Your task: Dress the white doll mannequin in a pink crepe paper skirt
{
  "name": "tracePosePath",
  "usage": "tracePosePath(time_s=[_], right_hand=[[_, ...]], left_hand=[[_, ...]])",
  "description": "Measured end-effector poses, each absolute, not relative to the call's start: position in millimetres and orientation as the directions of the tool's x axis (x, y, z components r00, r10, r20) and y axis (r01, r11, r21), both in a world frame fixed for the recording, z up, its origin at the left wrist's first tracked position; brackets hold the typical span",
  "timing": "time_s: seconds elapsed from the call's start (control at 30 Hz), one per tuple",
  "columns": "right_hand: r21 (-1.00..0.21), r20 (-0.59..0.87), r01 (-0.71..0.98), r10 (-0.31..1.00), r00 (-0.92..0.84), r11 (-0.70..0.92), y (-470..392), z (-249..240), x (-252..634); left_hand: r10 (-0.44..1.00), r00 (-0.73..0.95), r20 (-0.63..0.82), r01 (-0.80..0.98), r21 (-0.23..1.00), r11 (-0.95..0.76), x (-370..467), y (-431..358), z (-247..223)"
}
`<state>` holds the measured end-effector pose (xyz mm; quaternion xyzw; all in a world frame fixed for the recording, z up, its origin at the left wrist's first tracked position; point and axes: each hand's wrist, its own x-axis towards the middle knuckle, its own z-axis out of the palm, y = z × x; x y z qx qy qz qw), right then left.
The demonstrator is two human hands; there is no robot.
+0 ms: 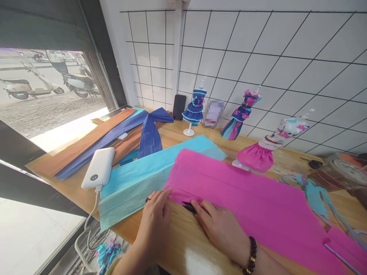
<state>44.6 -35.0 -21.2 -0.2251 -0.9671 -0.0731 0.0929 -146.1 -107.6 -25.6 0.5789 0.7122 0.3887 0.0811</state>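
Note:
A large pink sheet of what looks like crepe paper lies across the wooden table. Its left front corner is under the fingers of my left hand, which are pressed together on the edge. My right hand is closed around dark scissors; their black blades point left at the sheet's near edge, and the handles are hidden in my palm. Beneath the pink sheet's left end lies a light blue sheet. Brown and dark blue sheets are spread farther left.
A white power bank with a cable stands at the left table edge. Small dress forms in a blue dress, a striped gown and a pink skirt line the back, near a phone. Blue scraps and a clear container are right.

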Motion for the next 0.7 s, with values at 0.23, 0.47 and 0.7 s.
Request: tracePosePath(time_s=[0.23,0.47,0.7], right_hand=[[0.125,0.216,0.461,0.429,-0.877,0.879,-35.5,-22.1,52.2],[0.127,0.250,0.465,0.426,-0.870,0.876,-36.9,-20.8,50.1],[0.122,0.238,0.456,0.420,-0.876,0.882,-36.6,-20.3,46.8]], left_hand=[[0.896,-0.325,0.303,0.742,0.669,0.043,-145.8,-107.8,-28.1],[0.897,-0.318,0.308,0.740,0.672,0.032,-146.3,-107.7,-28.8],[0.888,-0.326,0.326,0.747,0.664,0.030,-146.5,-107.6,-28.0]])
